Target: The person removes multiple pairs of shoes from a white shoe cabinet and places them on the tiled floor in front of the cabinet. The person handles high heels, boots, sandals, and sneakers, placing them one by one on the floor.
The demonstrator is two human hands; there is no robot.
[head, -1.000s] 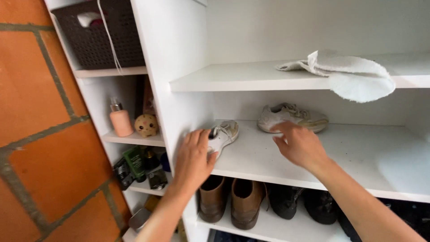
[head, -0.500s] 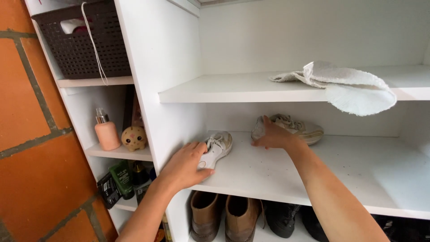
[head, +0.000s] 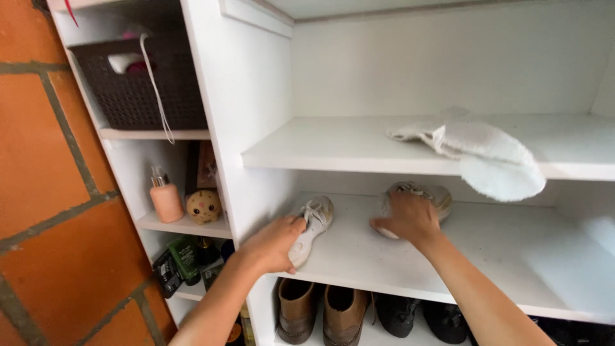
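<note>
Two white sneakers lie on the middle white shelf (head: 512,256). My left hand (head: 272,243) grips the heel end of the left sneaker (head: 312,221), which lies on its side near the shelf's left wall. My right hand (head: 410,218) is closed over the right sneaker (head: 435,195), covering most of it; only its toe end and laces show. A white cloth (head: 477,150) lies on the shelf above and hangs over that shelf's front edge, just right of my right hand.
Brown boots (head: 317,311) and black shoes (head: 416,314) stand on the shelf below. In the left column sit a dark woven basket (head: 138,90), a pink pump bottle (head: 165,198), a round tan figurine (head: 204,206) and several dark bottles (head: 186,259). An orange brick wall (head: 51,224) is at the left.
My right hand reached the right sneaker and closed over it. My left hand stayed on the left sneaker, which has tilted onto its side. The view shifted upward.
</note>
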